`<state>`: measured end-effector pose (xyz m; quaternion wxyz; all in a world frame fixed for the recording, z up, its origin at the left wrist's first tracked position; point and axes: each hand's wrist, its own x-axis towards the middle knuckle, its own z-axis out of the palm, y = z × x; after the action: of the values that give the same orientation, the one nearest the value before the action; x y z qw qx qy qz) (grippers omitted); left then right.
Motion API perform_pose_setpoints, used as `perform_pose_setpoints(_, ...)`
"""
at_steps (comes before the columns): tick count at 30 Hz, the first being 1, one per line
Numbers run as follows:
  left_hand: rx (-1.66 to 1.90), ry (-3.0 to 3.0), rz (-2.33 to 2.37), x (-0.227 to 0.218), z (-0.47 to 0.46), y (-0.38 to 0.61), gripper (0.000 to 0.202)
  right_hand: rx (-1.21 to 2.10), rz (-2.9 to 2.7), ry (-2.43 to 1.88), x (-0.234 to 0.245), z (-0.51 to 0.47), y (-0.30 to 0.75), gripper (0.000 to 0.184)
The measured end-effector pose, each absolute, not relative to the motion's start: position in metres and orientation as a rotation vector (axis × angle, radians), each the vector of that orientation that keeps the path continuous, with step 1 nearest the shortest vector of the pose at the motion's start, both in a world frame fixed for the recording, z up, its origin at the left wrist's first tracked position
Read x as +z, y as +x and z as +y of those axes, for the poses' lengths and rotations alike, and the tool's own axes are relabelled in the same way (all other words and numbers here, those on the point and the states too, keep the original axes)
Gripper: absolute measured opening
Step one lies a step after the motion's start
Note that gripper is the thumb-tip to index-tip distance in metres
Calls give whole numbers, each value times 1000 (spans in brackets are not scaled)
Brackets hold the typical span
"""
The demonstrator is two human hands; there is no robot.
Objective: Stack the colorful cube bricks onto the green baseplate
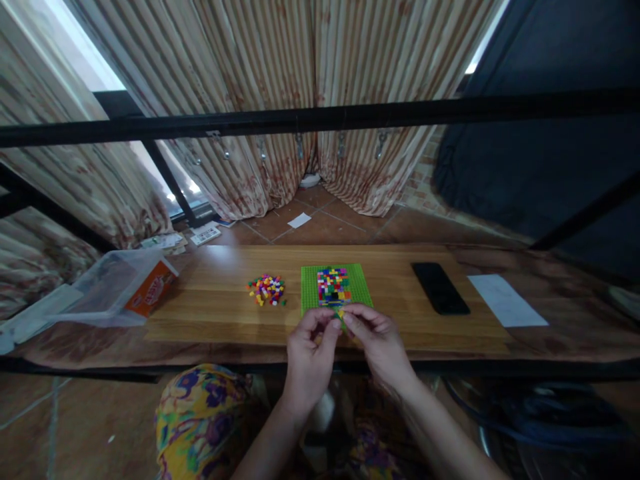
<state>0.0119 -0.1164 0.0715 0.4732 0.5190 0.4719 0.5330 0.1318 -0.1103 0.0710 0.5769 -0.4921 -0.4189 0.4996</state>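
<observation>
Right of the brick-studded green baseplate (310,287) on the table (200,323) lie a black smartphone (441,288) and white paper (507,300); left, loose bricks (267,289), then a clear plastic box (107,283). Blocking the baseplate's near edge, the right hand (383,345) pinches a yellow brick (341,312); the left hand's (313,352) grip, alongside, I cannot tell.

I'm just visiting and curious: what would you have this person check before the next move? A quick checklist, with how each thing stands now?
1. Yellow piece at the fingertips of the right hand: ok.
2. Left hand has a grip on a piece too: cannot tell, fingers hide it.
3. Near edge of the green board in full view: not ok, hands cover part.
4. Loose bricks apart from the board: ok.
5. Black phone clear of both hands: ok.
</observation>
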Motion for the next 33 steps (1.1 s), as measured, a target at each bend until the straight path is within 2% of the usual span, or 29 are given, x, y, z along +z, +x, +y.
perform_pose_setpoints(11,1083,1089,1012,58,-120,19,19,1260,-986,-1192,47,-126,152,26)
perform_pose_setpoints(16,1047,1010,1103,41,-119,12,23,920,-1182,-1299,34,-93,172,19)
perform_pose_setpoints(20,1030,978,1199,21,-122,-7,23,681,-1386,-1355,24,-48,187,20)
perform_pose_setpoints(26,1029,942,1308,-2,-130,-46,24,648,-1621,-1427,17,-14,189,18)
perform_pose_setpoints(33,1064,920,1342,-8,-134,-64,25,694,-1648,-1441,15,-1,192,16)
